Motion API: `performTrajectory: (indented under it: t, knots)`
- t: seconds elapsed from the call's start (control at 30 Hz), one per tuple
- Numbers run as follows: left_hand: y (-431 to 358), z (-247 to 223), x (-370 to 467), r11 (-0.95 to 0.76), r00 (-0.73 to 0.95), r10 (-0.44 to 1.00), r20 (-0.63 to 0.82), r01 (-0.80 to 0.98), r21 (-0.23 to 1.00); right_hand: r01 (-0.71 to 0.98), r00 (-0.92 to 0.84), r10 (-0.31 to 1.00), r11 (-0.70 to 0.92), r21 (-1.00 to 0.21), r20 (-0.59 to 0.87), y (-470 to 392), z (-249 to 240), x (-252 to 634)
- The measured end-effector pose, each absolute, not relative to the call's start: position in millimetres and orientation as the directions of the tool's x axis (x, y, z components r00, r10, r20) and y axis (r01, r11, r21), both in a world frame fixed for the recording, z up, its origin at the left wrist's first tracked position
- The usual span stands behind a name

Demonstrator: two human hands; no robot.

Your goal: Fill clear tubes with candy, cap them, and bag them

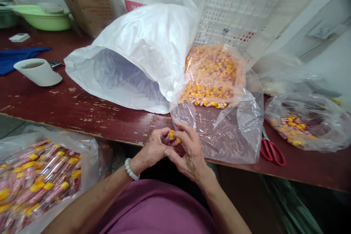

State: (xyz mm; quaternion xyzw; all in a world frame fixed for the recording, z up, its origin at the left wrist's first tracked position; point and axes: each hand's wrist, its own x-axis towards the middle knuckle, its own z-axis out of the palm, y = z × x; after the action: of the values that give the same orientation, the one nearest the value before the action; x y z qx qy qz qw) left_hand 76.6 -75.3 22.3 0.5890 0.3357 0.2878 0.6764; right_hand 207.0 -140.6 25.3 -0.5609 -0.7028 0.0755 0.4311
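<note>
My left hand (153, 148), with a pale bead bracelet at the wrist, is closed around small yellow-capped pieces (172, 135) at the table's front edge. My right hand (188, 150) meets it from the right, its fingers curled on the same pieces. How many pieces lie between the hands is hard to tell. Just beyond, a clear plastic bag (233, 142) spreads over the table, with a heap of yellow-capped pieces (211, 76) in its far part. To its left, a large white sack (153, 40) lies with its mouth open, clear tubes (120, 69) inside.
A bag of capped tubes (49, 172) sits at the lower left. Red-handled scissors (272, 151) and a smaller bag (309, 120) are at the right. On the left are a white cup (38, 71), blue cloth (22, 56) and green basin (45, 18). A white crate (241, 3) stands behind.
</note>
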Motion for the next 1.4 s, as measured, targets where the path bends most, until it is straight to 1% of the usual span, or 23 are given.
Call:
performTrajectory:
  t: [0.07, 0.1, 0.13, 0.17, 0.23, 0.27, 0.3, 0.33, 0.4, 0.5, 0.63, 0.8, 0.9, 1.0, 1.07, 1.13, 1.3, 1.4]
  knots:
    - [-71, 23, 77, 0.152, 0.601, 0.79, -0.125, 0.006, 0.988, 0.722, -0.034, 0.859, 0.374, -0.582, 0.51, -143, 28, 206]
    - [-69, 24, 77, 0.143, 0.597, 0.792, -0.128, 0.023, 0.989, 0.702, -0.04, 0.865, 0.381, -0.602, 0.5, -141, 29, 209]
    - [-65, 25, 76, 0.136, 0.59, 0.796, -0.135, 0.042, 0.99, 0.677, -0.017, 0.868, 0.375, -0.633, 0.496, -137, 30, 215]
    - [-62, 25, 74, 0.139, 0.578, 0.803, -0.146, 0.056, 0.989, 0.663, 0.042, 0.871, 0.343, -0.666, 0.49, -131, 29, 225]
    - [-56, 24, 69, 0.178, 0.538, 0.821, -0.189, 0.074, 0.981, 0.695, 0.251, 0.849, 0.176, -0.698, 0.465, -109, 25, 256]
    - [-54, 22, 66, 0.202, 0.511, 0.833, -0.212, 0.075, 0.976, 0.738, 0.37, 0.821, 0.024, -0.674, 0.435, -95, 21, 275]
    - [-53, 20, 64, 0.221, 0.483, 0.846, -0.227, 0.071, 0.973, 0.79, 0.454, 0.799, -0.156, -0.594, 0.394, -80, 16, 295]
    - [-52, 17, 62, 0.234, 0.463, 0.854, -0.238, 0.066, 0.97, 0.798, 0.481, 0.792, -0.22, -0.561, 0.375, -65, 9, 314]
    - [-52, 14, 59, 0.247, 0.453, 0.857, -0.245, 0.057, 0.967, 0.812, 0.502, 0.789, -0.288, -0.508, 0.354, -37, -4, 344]
    - [-55, 12, 58, 0.26, 0.467, 0.847, -0.253, 0.05, 0.964, 0.841, 0.489, 0.801, -0.327, -0.431, 0.346, -10, -19, 365]
    - [-57, 14, 61, 0.25, 0.465, 0.847, -0.258, 0.08, 0.965, 0.863, 0.479, 0.812, -0.367, -0.347, 0.333, -2, -28, 368]
    - [-58, 16, 62, 0.218, 0.472, 0.85, -0.233, 0.087, 0.972, 0.86, 0.502, 0.784, -0.41, -0.302, 0.365, -17, -35, 372]
    - [-60, 22, 65, 0.223, 0.478, 0.849, -0.223, 0.058, 0.973, 0.875, 0.476, 0.792, -0.387, -0.29, 0.382, -32, -42, 372]
    - [-63, 29, 71, 0.245, 0.466, 0.849, -0.249, 0.07, 0.967, 0.915, 0.388, 0.843, -0.303, -0.267, 0.372, -42, -48, 367]
    - [-65, 32, 74, 0.249, 0.469, 0.845, -0.257, 0.081, 0.965, 0.934, 0.329, 0.874, -0.245, -0.261, 0.357, -44, -51, 364]
    - [-67, 32, 75, 0.243, 0.473, 0.844, -0.255, 0.086, 0.966, 0.936, 0.318, 0.876, -0.23, -0.266, 0.363, -47, -51, 362]
    - [-69, 27, 73, 0.23, 0.462, 0.853, -0.245, 0.089, 0.969, 0.895, 0.428, 0.796, -0.307, -0.324, 0.428, -66, -43, 364]
    - [-68, 24, 74, 0.214, 0.457, 0.859, -0.229, 0.086, 0.973, 0.874, 0.462, 0.792, -0.333, -0.353, 0.398, -81, -39, 366]
